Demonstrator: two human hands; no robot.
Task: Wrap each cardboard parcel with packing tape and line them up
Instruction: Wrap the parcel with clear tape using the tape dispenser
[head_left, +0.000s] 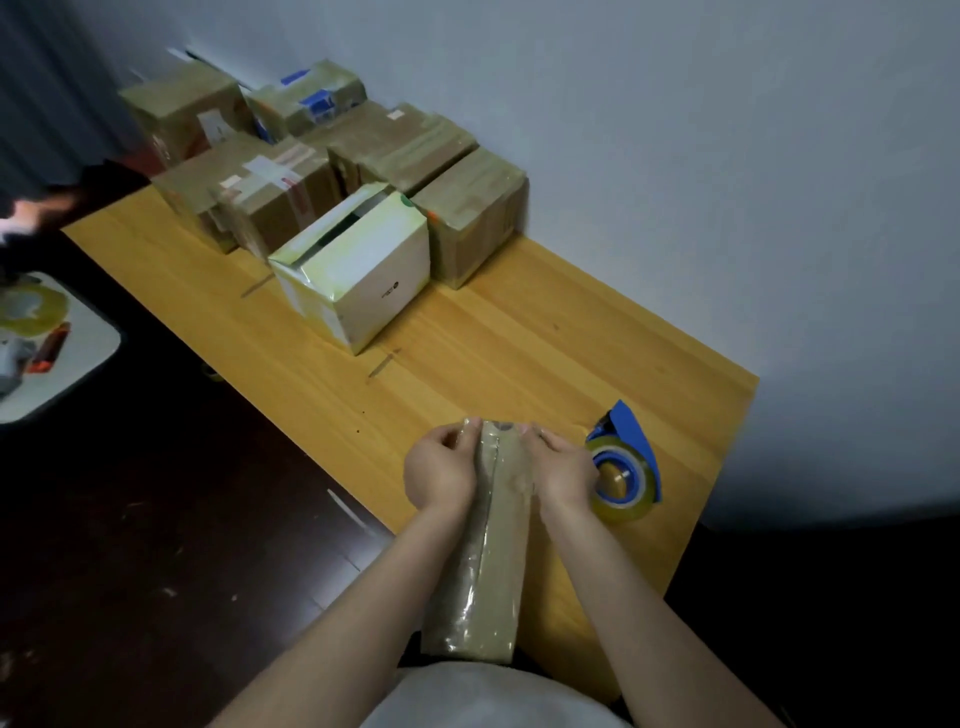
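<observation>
Lying lengthwise in the lower centre of the head view, a long, narrow cardboard parcel (488, 566) rests on the wooden table (519, 332), its near end at the table's edge by the person's body. Glossy tape runs along its top. The left hand (441, 473) and the right hand (563, 470) flank its far end, each with fingers curled onto a top corner, gripping the parcel from either side.

Just right of the right hand a blue tape dispenser (626, 462) with a clear roll lies on the table; whether the two touch I cannot tell.

In the upper left, brown taped parcels (311, 156) are grouped against the wall, and a white box (363, 270) stands in front of them. At the left edge a white surface (93, 353) carries another tape roll (34, 312), which is blurred.
</observation>
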